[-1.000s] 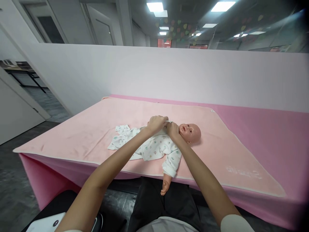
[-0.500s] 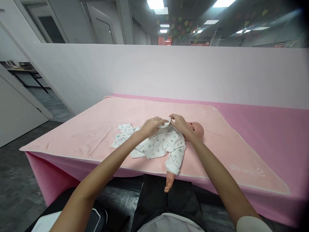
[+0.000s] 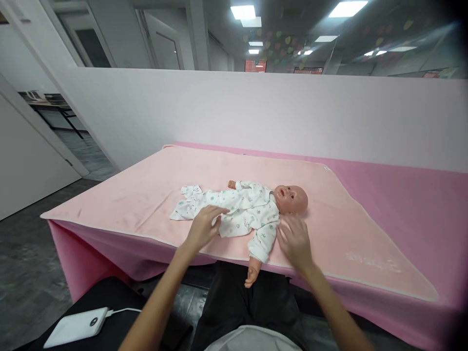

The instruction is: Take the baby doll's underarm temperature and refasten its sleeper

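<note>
- A white power bank (image 3: 75, 333) with a cable lies on a dark surface, well below and to the left of the left hand, nearest the camera
- The person's dark trousers (image 3: 248, 302) fill the space under both forearms, beneath the near edge of the desk (image 3: 73, 258), which is draped in pink
- The left hand (image 3: 203, 227) is released, fingers spread and slightly blurred, grasping nothing; its fingertips lie over the lower part of the printed white baby suit (image 3: 234, 212), though whether they press on the cloth cannot be told
- The right hand (image 3: 296, 242) is released too, palm down and fingers loose, over the light pink blanket (image 3: 146, 195) just beside the doll's near sleeve; it holds nothing
- Between the two hands, the doll's bare near hand (image 3: 251, 276) hangs over the front edge of the desk
- The baby doll (image 3: 290, 199) lies on its back on the blanket just beyond both hands, head past the right hand, and the loose legs of the suit reach out past the left hand
- The doll's far hand (image 3: 231, 184) shows beyond the left hand, at the end of the far sleeve
- Further off, behind the desk, stands a pale partition wall (image 3: 256, 112), with ceiling lights (image 3: 243, 12) above it
</note>
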The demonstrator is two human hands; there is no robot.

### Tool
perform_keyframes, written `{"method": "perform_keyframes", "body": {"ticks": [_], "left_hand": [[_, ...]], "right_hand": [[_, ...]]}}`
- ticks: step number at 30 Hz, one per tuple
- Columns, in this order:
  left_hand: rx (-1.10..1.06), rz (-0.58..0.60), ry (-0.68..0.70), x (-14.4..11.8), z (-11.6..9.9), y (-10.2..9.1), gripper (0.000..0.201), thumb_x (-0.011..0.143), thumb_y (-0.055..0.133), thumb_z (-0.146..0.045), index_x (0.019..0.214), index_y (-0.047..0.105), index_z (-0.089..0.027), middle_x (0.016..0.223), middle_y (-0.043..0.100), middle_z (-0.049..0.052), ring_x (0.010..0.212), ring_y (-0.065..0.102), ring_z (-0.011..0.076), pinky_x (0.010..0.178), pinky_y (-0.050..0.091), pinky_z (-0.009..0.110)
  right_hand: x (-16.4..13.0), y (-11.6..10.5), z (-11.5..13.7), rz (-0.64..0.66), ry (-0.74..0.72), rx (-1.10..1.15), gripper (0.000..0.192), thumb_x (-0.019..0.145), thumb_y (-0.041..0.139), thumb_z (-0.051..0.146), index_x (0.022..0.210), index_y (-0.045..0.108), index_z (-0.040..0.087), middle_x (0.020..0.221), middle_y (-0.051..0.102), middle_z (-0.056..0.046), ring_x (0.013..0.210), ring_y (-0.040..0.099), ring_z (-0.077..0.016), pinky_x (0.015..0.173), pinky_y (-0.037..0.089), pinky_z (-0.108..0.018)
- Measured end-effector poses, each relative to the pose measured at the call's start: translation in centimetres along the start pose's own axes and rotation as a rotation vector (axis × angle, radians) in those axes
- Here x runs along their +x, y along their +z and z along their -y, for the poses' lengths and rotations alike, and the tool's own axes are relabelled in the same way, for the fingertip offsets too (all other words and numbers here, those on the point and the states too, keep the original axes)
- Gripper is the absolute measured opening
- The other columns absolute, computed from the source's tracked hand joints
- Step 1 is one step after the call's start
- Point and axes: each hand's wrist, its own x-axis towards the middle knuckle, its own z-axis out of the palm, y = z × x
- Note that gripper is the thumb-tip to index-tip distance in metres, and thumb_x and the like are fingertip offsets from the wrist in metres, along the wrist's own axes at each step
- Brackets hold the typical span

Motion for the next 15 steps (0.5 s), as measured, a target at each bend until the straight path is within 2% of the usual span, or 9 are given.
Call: {"method": "perform_keyframes", "body": {"ticks": [1,2,4,5,6,7,10,13,15], "left_hand": [[-0.038,-0.175,-0.087,-2.4,-0.5,0.9,0.023,0.082,0.043,-0.017,0.098,0.06,-0.022,0.097,0.062,0.004,0.095,0.056,0.0179,0.085,0.046,0.033],[-0.073,-0.403,-0.195,-4.8,-0.9,2.3,0.019,0.083,0.045,-0.02,0.095,0.058,-0.022,0.094,0.061,0.005,0.093,0.056,0.0183,0.085,0.046,0.034],[-0.112,-0.82,-0.452,-9.5,-1.3,5.9,0.014,0.084,0.043,-0.026,0.091,0.053,-0.021,0.086,0.057,0.005,0.087,0.056,0.0189,0.081,0.047,0.036],[-0.128,-0.88,-0.576,-11.5,-1.3,8.0,0.014,0.084,0.041,-0.028,0.091,0.051,-0.021,0.085,0.055,0.005,0.086,0.055,0.0192,0.08,0.048,0.037],[-0.156,-0.812,-0.666,-13.3,-1.2,10.1,0.015,0.084,0.041,-0.031,0.09,0.05,-0.021,0.085,0.054,0.004,0.085,0.055,0.0192,0.079,0.048,0.037],[-0.189,-0.66,-0.702,-14.8,-0.9,12.1,0.016,0.083,0.041,-0.032,0.09,0.05,-0.021,0.086,0.055,0.004,0.085,0.055,0.0194,0.079,0.048,0.036],[-0.19,-0.323,-0.696,-17.7,-0.1,17.0,0.027,0.08,0.044,-0.034,0.1,0.053,-0.019,0.098,0.057,0.007,0.095,0.055,0.0228,0.085,0.046,0.039],[-0.114,-0.164,-0.7,-18.8,0.9,19.2,0.033,0.081,0.04,-0.035,0.107,0.053,-0.018,0.107,0.057,0.009,0.103,0.053,0.026,0.09,0.042,0.045],[-0.077,-0.116,-0.694,-19.1,1.7,19.6,0.034,0.083,0.038,-0.037,0.108,0.053,-0.019,0.108,0.057,0.009,0.104,0.053,0.0265,0.091,0.041,0.046]], "right_hand": [[-3.0,0.1,1.2,-0.08,0.007,0.034,0.016,0.085,0.046,0.018,0.082,0.062,0.021,0.085,0.066,-0.006,0.085,0.058,-0.021,0.087,0.041,-0.042],[-5.9,0.4,2.4,-0.171,0.001,0.088,0.014,0.083,0.049,0.016,0.079,0.061,0.022,0.074,0.064,-0.004,0.076,0.059,-0.0196,0.082,0.045,-0.04],[-11.4,1.4,4.3,-0.127,-0.129,0.235,0.015,0.081,0.051,0.011,0.08,0.06,0.023,0.059,0.059,0.001,0.059,0.056,-0.016,0.069,0.049,-0.034],[-13.7,2.2,4.9,-0.087,-0.164,0.286,0.018,0.081,0.05,0.008,0.084,0.06,0.023,0.055,0.058,0.002,0.053,0.054,-0.0147,0.064,0.049,-0.032],[-15.7,3.1,5.2,-0.043,-0.13,0.301,0.021,0.082,0.047,0.008,0.087,0.061,0.023,0.055,0.058,0.002,0.052,0.055,-0.0148,0.063,0.051,-0.032],[-17.2,4.0,5.2,-0.014,-0.043,0.292,0.022,0.083,0.045,0.01,0.088,0.061,0.023,0.058,0.061,0.001,0.054,0.058,-0.0158,0.063,0.052,-0.033],[-19.9,7.0,3.3,0.129,0.361,0.202,0.024,0.088,0.038,0.024,0.089,0.062,0.023,0.079,0.069,-0.007,0.072,0.067,-0.022,0.063,0.055,-0.035],[-20.7,9.4,0.8,0.3,0.688,0.142,0.036,0.087,0.033,0.04,0.079,0.065,0.023,0.069,0.068,-0.008,0.06,0.067,-0.0257,0.048,0.053,-0.036],[-20.6,10.3,-0.1,0.373,0.744,0.141,0.038,0.083,0.035,0.045,0.074,0.066,0.026,0.058,0.065,-0.005,0.05,0.064,-0.027,0.04,0.049,-0.036]]}}
